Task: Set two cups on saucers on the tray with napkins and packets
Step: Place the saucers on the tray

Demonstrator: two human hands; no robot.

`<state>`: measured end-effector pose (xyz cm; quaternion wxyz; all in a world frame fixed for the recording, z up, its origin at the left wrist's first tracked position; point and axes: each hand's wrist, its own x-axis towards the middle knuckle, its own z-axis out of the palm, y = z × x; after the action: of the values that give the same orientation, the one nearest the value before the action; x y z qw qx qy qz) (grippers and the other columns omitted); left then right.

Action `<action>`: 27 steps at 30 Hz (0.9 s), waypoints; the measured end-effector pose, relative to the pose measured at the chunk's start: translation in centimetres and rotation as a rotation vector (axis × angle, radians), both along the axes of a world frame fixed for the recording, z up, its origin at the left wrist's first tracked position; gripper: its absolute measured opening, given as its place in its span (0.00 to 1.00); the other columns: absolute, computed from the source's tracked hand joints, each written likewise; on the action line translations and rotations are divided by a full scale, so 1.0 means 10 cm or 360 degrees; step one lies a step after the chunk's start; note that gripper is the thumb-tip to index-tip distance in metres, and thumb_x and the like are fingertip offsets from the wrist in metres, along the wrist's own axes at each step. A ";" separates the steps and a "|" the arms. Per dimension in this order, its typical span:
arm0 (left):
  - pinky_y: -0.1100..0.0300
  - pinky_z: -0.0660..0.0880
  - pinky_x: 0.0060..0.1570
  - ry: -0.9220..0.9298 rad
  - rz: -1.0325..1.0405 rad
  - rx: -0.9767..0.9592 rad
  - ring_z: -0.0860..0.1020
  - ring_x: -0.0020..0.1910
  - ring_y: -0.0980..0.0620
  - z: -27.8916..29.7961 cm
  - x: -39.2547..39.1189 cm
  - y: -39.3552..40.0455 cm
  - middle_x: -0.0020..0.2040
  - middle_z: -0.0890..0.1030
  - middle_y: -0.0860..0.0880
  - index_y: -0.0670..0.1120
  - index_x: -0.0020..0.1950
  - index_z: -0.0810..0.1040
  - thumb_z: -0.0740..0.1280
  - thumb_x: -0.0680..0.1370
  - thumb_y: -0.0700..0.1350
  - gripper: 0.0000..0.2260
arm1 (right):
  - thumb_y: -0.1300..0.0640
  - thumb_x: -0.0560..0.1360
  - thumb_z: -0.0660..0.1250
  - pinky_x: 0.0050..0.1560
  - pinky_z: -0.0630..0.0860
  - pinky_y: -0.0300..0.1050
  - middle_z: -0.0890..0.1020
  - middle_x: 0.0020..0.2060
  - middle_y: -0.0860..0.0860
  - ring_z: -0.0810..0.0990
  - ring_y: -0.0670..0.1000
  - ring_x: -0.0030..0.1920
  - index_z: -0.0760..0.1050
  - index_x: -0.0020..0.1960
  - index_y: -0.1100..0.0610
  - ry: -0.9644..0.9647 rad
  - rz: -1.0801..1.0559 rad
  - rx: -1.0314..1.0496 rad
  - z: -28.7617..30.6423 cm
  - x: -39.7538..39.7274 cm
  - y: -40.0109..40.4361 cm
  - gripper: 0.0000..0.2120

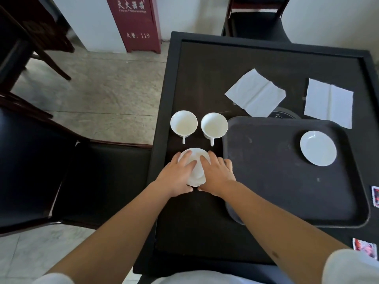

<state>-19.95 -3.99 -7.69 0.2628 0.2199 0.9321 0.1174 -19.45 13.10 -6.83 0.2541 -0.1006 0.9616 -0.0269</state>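
Observation:
A white saucer (196, 160) lies on the dark table left of the tray, and both hands are on it. My left hand (177, 177) covers its left side with fingers laid over the rim. My right hand (215, 175) covers its right side the same way. Two white cups (184, 123) (214, 125) stand just beyond it, handles toward me. The dark tray (266, 181) carries one saucer (318, 148) at its far right. Two white napkins (255, 93) (329, 102) lie past the tray. Two packets (375, 196) (366, 247) sit at the table's right edge.
The table (194, 232) has a raised rim. A black chair (86, 181) stands close on its left and another chair (256, 19) at its far end. A red cabinet (135, 23) stands against the wall.

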 end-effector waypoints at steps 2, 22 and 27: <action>0.43 0.67 0.69 0.0030 0.0010 0.0008 0.49 0.77 0.38 0.00 0.00 0.00 0.80 0.46 0.48 0.49 0.76 0.61 0.72 0.74 0.53 0.34 | 0.36 0.65 0.73 0.66 0.59 0.57 0.59 0.73 0.55 0.67 0.59 0.66 0.54 0.74 0.49 0.0015 0.0006 -0.0028 0.00 -0.01 0.00 0.47; 0.45 0.67 0.68 -0.0131 0.0094 0.0139 0.51 0.75 0.42 0.41 0.58 0.62 0.78 0.54 0.52 0.52 0.72 0.63 0.71 0.72 0.57 0.32 | 0.35 0.65 0.71 0.70 0.57 0.59 0.52 0.76 0.52 0.55 0.58 0.71 0.56 0.74 0.46 -0.0223 0.0068 -0.0323 0.34 0.46 0.88 0.44; 0.45 0.68 0.67 -0.0080 0.0063 0.0181 0.50 0.76 0.45 0.50 0.60 1.05 0.77 0.56 0.54 0.52 0.71 0.66 0.71 0.72 0.58 0.31 | 0.36 0.67 0.72 0.71 0.58 0.61 0.51 0.77 0.51 0.54 0.59 0.73 0.54 0.75 0.44 -0.0203 -0.0035 -0.0324 0.42 0.56 1.31 0.44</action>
<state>-13.98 6.51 -2.64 0.2707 0.2131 0.9212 0.1807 -13.87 26.20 -2.68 0.3030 -0.1134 0.9367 -0.1335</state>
